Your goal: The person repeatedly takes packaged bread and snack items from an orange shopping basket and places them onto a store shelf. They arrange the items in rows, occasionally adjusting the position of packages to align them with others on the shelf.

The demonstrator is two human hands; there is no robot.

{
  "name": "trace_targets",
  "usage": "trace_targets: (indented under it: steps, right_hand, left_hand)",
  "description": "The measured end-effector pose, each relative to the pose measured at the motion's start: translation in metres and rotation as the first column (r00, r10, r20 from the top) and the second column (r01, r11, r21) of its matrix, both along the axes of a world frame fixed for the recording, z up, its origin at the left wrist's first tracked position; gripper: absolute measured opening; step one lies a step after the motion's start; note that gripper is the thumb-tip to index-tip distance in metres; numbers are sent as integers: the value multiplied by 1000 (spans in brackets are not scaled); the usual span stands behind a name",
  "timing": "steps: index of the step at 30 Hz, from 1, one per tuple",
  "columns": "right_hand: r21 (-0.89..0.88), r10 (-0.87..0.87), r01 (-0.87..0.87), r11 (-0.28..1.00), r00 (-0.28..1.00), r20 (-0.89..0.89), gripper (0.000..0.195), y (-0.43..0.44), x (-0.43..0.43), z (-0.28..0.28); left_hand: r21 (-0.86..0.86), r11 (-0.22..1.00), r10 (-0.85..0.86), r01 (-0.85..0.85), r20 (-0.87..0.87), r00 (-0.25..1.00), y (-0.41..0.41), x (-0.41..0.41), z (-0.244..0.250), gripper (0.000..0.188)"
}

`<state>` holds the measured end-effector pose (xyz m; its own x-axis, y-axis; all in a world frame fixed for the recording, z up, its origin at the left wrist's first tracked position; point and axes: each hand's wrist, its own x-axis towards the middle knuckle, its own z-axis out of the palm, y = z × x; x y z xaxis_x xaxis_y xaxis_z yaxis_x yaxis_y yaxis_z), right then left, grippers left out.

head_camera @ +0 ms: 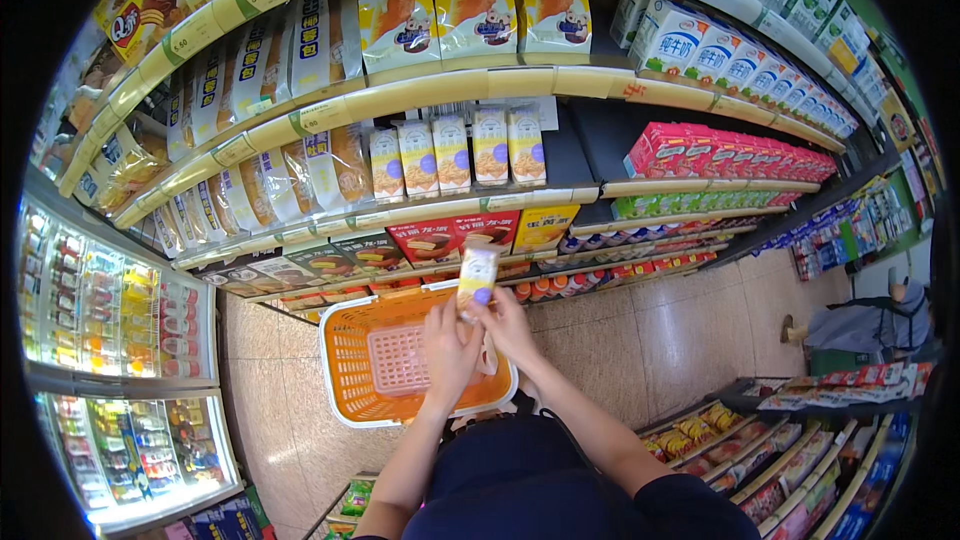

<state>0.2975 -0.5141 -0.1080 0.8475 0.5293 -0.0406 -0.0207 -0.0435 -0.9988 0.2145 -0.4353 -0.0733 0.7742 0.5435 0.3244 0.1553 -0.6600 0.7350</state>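
A small white-and-yellow snack package (478, 274) with a purple round mark is held upright between both hands. My left hand (450, 345) grips its lower left side, and my right hand (504, 322) has its fingers on the lower right side. Beneath the hands is an orange plastic shopping basket (349, 409) with a white rim; a pink perforated area shows at its bottom. On the shelf ahead stand several similar packages (450, 154), beside bagged bread (337, 169) on the left. Red and yellow snack boxes (424, 241) line the shelf just below.
Milk cartons (727, 52) and pink drink cartons (720, 154) fill shelves at the right. A lit drinks cooler (120, 300) stands at the left. Snack racks (780, 472) are at the lower right, and another person (870, 322) is near the right edge.
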Motion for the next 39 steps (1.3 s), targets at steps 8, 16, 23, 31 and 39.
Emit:
trace_targets:
  steps: [8, 16, 23, 31, 39]
  right_hand:
    - [279, -228, 194, 940, 969, 95, 39, -42, 108, 86]
    - [200, -266, 202, 959, 888, 376, 31, -47, 202, 106]
    - [-157, -38, 135, 978, 862, 505, 37, -42, 221, 110]
    - [-363, 113, 91, 927, 856, 504, 42, -38, 225, 111]
    - [-410, 136, 139, 901, 808, 573, 47, -34, 220, 109]
  left_hand:
    - [142, 987, -100, 75, 174, 980, -39, 112, 66, 49]
    - [222, 975, -71, 15, 246, 967, -54, 205, 85, 46]
    - [325, 936, 103, -139, 127, 987, -58, 218, 77, 45]
    - [379, 910, 150, -168, 77, 986, -62, 220, 67, 47]
    - [305, 939, 118, -157, 142, 983, -65, 206, 64, 42]
